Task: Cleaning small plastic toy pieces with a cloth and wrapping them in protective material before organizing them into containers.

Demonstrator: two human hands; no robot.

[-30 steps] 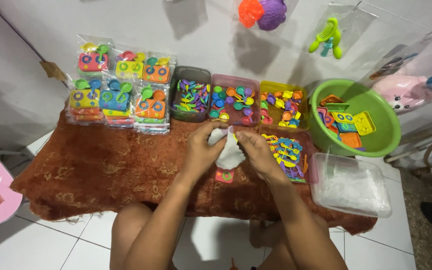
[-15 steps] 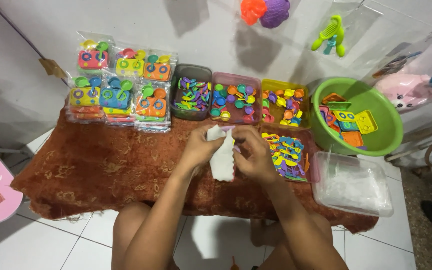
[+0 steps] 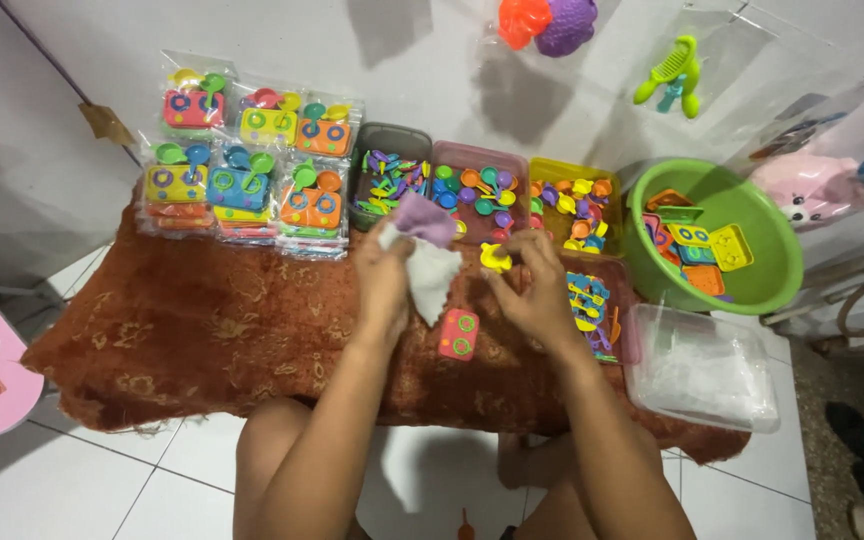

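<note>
Six clear packets of bright toy sets [image 3: 252, 165] lie left of the pink tray [image 3: 479, 190], with a yellow tray [image 3: 572, 195] and green basin [image 3: 717, 235] to its right. In front of the pink tray, the left hand [image 3: 384, 280] grips a small clear bag [image 3: 430, 270] holding a purple piece, while the right hand [image 3: 534, 290] pinches a yellow toy piece [image 3: 495, 258] beside it.

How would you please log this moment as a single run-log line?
left hand: holds clear plastic bag with purple toy piece | right hand: pinches small yellow plastic toy cup | pink toy stove: on brown cloth
</note>
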